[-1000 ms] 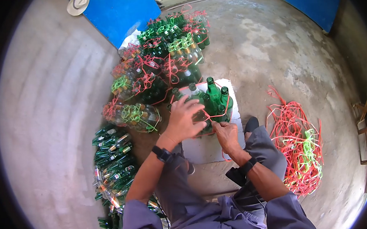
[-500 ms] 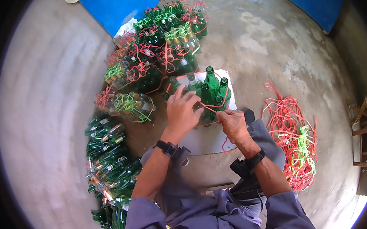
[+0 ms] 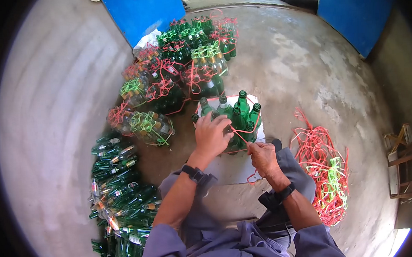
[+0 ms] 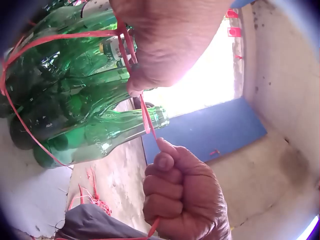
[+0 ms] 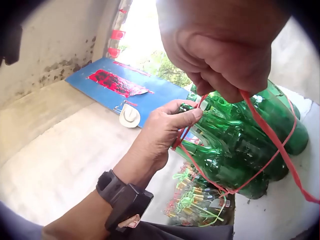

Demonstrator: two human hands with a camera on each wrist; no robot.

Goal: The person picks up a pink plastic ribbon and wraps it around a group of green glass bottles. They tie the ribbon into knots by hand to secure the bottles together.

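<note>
Several green bottles [image 3: 242,109] stand grouped on a white slab [image 3: 231,173], with red strap [image 3: 241,136] looped around them. My left hand [image 3: 211,136] is over the near-left bottles, its thumb and fingers pinching the strap where it crosses; the left wrist view shows the strap coming from under the thumb. To its right, my right hand [image 3: 263,159] grips the strap in curled fingers [image 4: 162,192], and the stretch between both hands is taut. A loose tail hangs below the right hand. In the right wrist view, the left thumb [image 5: 187,118] lies against a bottle neck.
Strapped bottle bundles [image 3: 152,126] stand behind and to the left. Loose bottles [image 3: 125,193] lie in a pile at the left. A heap of red and green strap [image 3: 322,169] lies on the floor at the right, with a wooden chair [image 3: 406,164] beyond.
The right hand has drawn slightly away from the left, down and to the right, and the strap between them has straightened. The left fingers have curled closer to the strap. The head view has shifted.
</note>
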